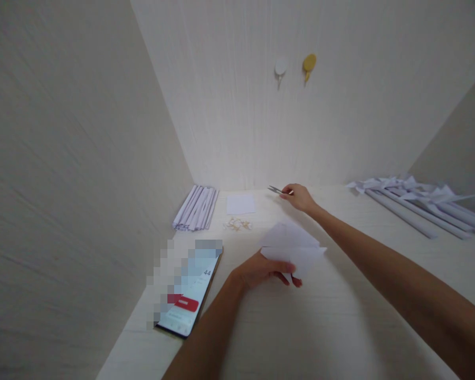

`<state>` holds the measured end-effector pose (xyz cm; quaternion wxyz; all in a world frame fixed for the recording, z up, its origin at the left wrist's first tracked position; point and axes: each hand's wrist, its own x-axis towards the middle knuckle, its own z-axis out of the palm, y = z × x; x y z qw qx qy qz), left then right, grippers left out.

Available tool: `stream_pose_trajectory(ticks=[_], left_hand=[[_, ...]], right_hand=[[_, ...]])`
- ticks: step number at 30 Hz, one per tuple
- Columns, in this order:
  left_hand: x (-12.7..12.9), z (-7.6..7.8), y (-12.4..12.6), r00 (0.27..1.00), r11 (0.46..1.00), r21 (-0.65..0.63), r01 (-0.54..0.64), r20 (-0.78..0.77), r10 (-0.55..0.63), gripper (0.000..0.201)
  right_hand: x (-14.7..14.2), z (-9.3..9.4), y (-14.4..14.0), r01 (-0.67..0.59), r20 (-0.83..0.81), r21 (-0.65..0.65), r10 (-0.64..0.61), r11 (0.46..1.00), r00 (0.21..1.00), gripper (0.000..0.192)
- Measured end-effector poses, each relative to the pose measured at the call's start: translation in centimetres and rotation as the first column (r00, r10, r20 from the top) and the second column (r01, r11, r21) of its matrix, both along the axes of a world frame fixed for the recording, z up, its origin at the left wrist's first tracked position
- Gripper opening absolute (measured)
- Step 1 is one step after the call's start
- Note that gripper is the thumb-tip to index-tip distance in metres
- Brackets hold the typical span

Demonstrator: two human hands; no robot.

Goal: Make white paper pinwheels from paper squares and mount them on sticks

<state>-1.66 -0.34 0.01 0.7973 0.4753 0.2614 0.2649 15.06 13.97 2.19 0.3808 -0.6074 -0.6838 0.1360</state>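
Note:
My left hand (267,272) grips a folded sheet of white paper (288,245) above the table, its thumb on the near side. The paper has a crease running across it and pointed corners. Farther back, my right hand (298,197) is closed around a small pair of scissors (276,189), blades pointing left and slightly apart. Its handles are mostly hidden by the fingers. Left of the folded paper lies a small pile of pale yellow and white bits (238,225), too small to name. Behind that pile is a flat white paper square (241,204).
Rolled white paper tubes (197,208) are bundled at the back left. A lit phone (190,295) lies beside my left forearm. At right are paper tubes (423,211) with pointed white paper pieces (409,186). A white hook (280,67) and yellow hook (309,63) are on the wall.

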Motion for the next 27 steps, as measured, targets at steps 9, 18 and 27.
stream_pose_trajectory(ticks=[9,18,27], left_hand=[[-0.1,-0.4,0.6,0.994,0.998,-0.042,-0.043,0.096,0.047,0.026],[0.2,0.0,0.8,0.983,0.987,-0.083,-0.14,0.109,0.148,0.024],[0.2,-0.2,0.8,0.98,0.981,-0.09,-0.171,0.092,0.179,0.021]], right_hand=[[-1.9,-3.3,2.7,0.088,0.094,-0.036,-0.085,0.995,0.992,0.008],[-1.9,-4.0,2.8,0.088,0.016,-0.062,-0.087,0.994,0.996,0.007],[-1.7,-4.5,2.8,0.075,-0.166,-0.035,-0.08,0.997,0.983,0.008]])
